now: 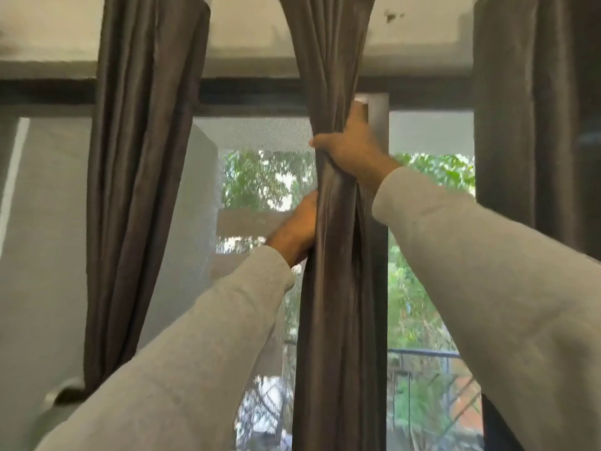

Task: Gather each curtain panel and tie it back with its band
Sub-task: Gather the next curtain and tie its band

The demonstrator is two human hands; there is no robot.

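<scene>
Head view of a window hung with three dark brown curtain panels. The middle curtain panel (pixel 338 288) hangs in front of a grey vertical window post (pixel 377 125) and is bunched into a narrow column of folds. The right hand (pixel 348 148) grips this bunch from its right side at the higher point, fingers curled round the fabric and the thumb lying across the front. The left hand (pixel 299 227) holds the same bunch lower down on its left edge, fingers wrapped behind the cloth where their tips cannot be seen. Both arms wear light grey sleeves (pixel 487 271). The left curtain panel (pixel 143 190) hangs loose and fuller, well apart from the hands; the right curtain panel (pixel 533 125) hangs at the far right edge. Behind the glass lie green foliage (pixel 257 180) and a metal balcony railing (pixel 426 356).
</scene>
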